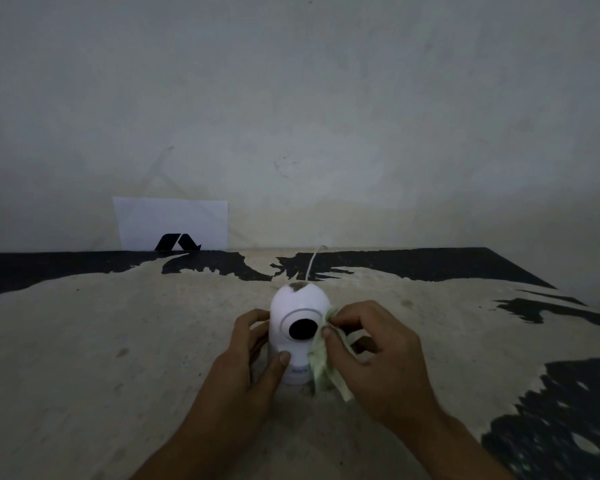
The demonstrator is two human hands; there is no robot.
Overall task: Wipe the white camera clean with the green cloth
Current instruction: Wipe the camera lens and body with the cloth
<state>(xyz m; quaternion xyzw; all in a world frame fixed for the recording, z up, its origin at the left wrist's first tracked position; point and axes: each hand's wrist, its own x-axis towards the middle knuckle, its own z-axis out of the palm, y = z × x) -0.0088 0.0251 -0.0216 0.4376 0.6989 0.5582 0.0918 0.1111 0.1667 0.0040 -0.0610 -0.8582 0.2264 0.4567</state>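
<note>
The white camera [293, 306] stands upright in the middle of the table, its black round lens facing me and a brownish smudge on its top. My left hand [248, 355] grips its left side, thumb on the lower front of the base. My right hand [371, 351] pinches the pale green cloth [321, 362] and presses it against the camera's right side, beside the lens. Part of the cloth hangs down to the table.
A thin white cable [313, 263] runs from behind the camera to the wall. A white sheet with a black logo [172, 223] leans on the wall at the back left. The table top [118, 341] is worn beige with black patches.
</note>
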